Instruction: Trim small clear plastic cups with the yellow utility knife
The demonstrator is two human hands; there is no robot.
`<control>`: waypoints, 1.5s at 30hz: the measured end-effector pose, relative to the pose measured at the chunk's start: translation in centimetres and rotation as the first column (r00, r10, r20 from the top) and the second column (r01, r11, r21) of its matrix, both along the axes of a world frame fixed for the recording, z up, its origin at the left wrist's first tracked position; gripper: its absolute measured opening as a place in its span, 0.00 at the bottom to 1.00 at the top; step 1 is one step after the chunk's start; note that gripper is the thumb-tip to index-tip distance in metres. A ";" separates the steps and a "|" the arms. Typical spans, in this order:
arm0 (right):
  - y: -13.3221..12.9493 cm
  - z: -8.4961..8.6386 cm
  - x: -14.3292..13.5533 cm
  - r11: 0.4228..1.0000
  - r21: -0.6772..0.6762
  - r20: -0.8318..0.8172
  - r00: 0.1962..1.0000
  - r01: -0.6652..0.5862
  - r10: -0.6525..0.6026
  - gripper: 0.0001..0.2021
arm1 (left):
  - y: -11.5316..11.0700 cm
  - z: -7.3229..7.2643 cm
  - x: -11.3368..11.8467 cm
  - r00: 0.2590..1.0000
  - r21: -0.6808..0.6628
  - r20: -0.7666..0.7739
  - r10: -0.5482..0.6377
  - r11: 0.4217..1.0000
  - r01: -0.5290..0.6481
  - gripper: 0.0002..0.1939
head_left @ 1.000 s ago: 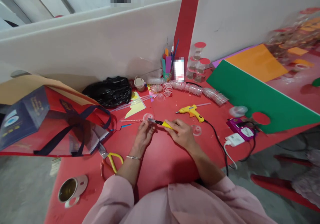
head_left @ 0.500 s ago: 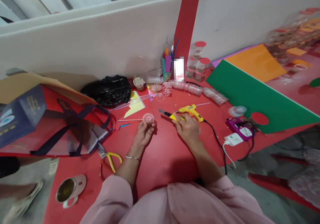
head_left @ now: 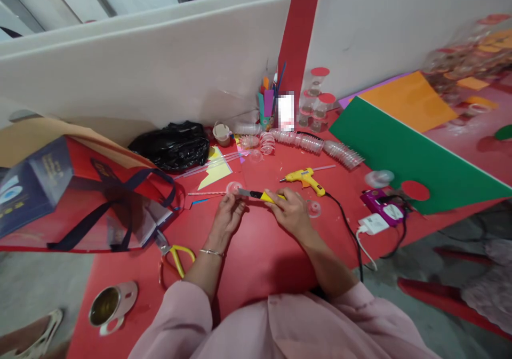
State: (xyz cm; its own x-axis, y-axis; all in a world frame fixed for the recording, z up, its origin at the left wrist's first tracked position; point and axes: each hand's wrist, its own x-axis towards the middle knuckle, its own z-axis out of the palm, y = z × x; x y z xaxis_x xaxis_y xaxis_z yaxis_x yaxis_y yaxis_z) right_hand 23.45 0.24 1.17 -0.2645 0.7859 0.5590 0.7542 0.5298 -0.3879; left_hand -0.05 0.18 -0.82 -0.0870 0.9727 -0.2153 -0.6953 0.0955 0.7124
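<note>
Between its fingertips, my left hand holds a small round clear plastic piece. My right hand is closed round the yellow handle of a utility knife. The knife's blade points left and lies over the clear piece, close to my left fingertips; whether it touches cannot be made out. A yellow glue gun rests on the red table just beyond my right hand. Another clear round piece lies to the right of that hand. A striped straw is left of my left hand.
Yellow-handled pliers and a mug stand at the near left, by a large bag. Clear plastic stacks lie behind. At the right are a purple power block, cables and a green board.
My right hand has moved the knife left, bringing its blade over the clear piece. The other clear round piece now shows beside my right hand.
</note>
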 end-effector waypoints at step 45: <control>-1.0 -0.1 -1.5 0.996 -0.065 -0.063 0.997 -0.054 0.050 0.18 | -0.2 0.8 0.3 0.987 0.063 0.129 -0.094 0.994 0.087 0.12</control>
